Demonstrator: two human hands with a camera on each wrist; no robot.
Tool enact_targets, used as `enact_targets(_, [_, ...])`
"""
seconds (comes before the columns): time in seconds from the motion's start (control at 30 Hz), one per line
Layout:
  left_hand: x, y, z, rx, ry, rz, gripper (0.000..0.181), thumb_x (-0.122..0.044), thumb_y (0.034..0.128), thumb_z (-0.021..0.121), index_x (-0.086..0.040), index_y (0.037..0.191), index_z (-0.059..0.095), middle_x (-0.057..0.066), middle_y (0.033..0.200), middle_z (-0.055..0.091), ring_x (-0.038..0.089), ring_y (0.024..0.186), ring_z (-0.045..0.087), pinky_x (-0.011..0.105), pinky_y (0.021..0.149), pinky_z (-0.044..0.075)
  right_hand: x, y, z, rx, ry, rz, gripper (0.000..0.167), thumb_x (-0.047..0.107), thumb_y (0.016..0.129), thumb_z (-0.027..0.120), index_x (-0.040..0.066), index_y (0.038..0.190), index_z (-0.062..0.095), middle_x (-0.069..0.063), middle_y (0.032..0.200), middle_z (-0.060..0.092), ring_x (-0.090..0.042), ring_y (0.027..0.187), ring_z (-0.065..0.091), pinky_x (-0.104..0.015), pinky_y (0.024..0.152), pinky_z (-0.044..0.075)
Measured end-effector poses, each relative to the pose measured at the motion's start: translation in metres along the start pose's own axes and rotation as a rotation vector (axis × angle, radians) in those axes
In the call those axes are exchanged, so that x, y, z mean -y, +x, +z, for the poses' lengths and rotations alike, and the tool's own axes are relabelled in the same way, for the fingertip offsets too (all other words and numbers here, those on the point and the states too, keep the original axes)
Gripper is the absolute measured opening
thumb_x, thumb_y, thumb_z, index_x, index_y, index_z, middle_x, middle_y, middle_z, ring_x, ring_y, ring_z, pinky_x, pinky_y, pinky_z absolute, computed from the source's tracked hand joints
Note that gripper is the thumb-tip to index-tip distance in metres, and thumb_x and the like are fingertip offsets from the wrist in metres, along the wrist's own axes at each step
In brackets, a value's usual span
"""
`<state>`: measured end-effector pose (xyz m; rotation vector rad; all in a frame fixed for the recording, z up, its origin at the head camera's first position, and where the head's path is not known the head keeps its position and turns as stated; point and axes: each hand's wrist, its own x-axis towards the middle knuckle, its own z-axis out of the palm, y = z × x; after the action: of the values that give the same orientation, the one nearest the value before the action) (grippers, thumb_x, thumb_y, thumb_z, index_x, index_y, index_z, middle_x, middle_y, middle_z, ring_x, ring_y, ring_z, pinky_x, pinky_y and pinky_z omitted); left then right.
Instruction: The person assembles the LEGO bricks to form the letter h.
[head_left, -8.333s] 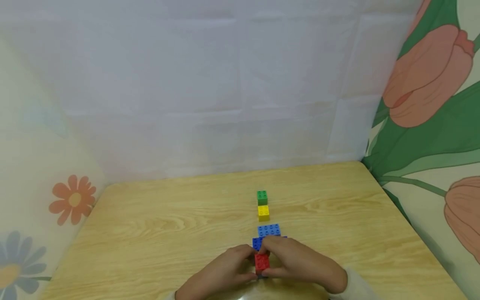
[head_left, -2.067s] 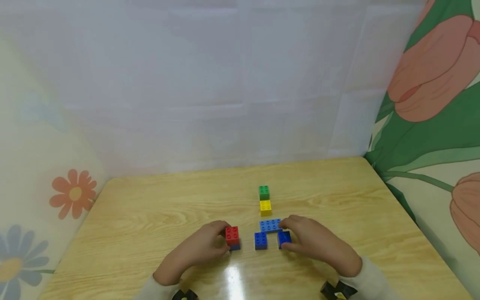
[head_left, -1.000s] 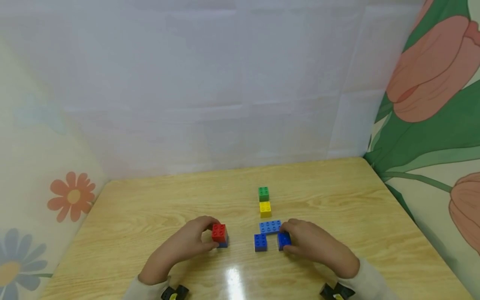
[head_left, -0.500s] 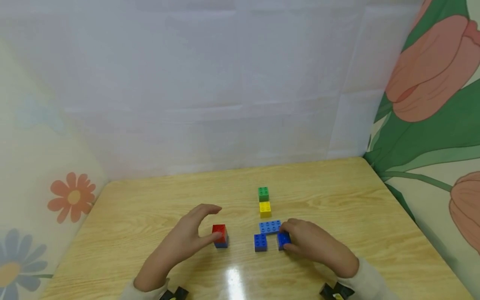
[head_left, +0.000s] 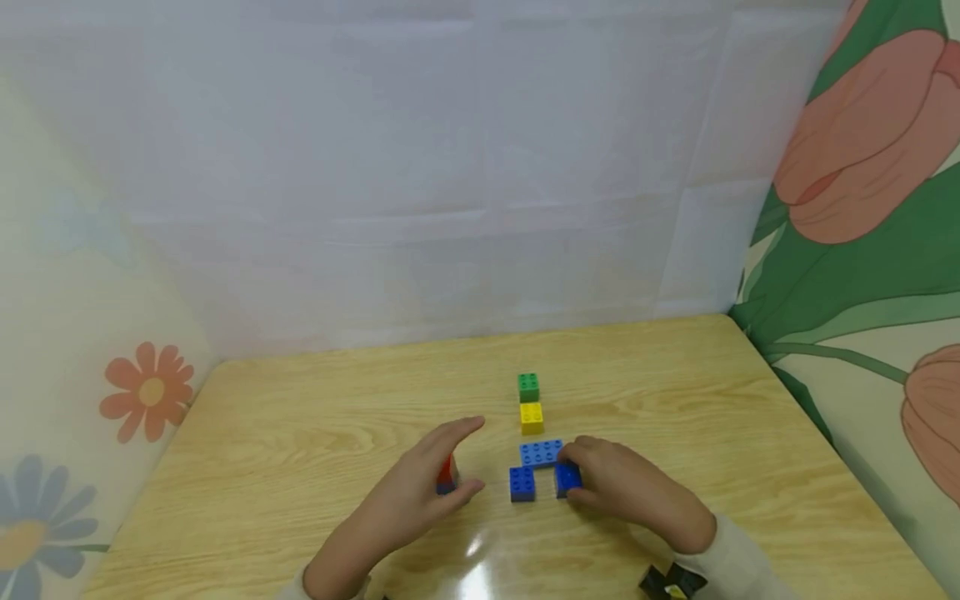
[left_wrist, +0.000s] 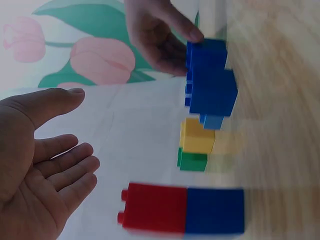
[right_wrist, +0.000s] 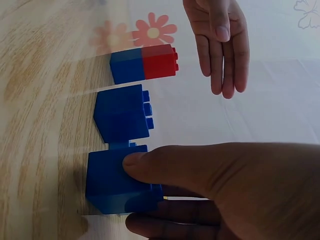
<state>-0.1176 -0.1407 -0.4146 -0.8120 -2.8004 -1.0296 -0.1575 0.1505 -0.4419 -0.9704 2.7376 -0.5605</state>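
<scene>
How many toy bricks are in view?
7. Far to near: green brick, yellow brick, light blue brick, dark blue brick. The right hand holds a second dark blue brick; a red brick tops a blue brick beside the left hand.

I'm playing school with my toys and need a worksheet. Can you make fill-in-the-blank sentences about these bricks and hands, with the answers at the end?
1. The red brick sits on top of a ____ brick.
2. In the head view, the brick between the green brick and the light blue brick is ____.
3. The hand pinching a dark blue brick is the person's ____ one.

Missing words: blue; yellow; right.
</scene>
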Motion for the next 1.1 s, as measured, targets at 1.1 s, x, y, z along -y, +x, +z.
enact_targets(1.1, [0.003,0.0,0.058,0.214,-0.064,-0.058,0.067,-0.036,0.0948,0.064,-0.014,0.15,0.033,0.006,0.147,0.042,0.026,0.133,0.042,0.047,0.105,0.039,-0.027,0.009,0.005,0.065,0.344,-0.058,0.044,0.033,0.087,0.075,0.012,0.122,0.061,0.003,0.121,0.062,-0.014,0.112,0.059,-0.035,0.096,0.049])
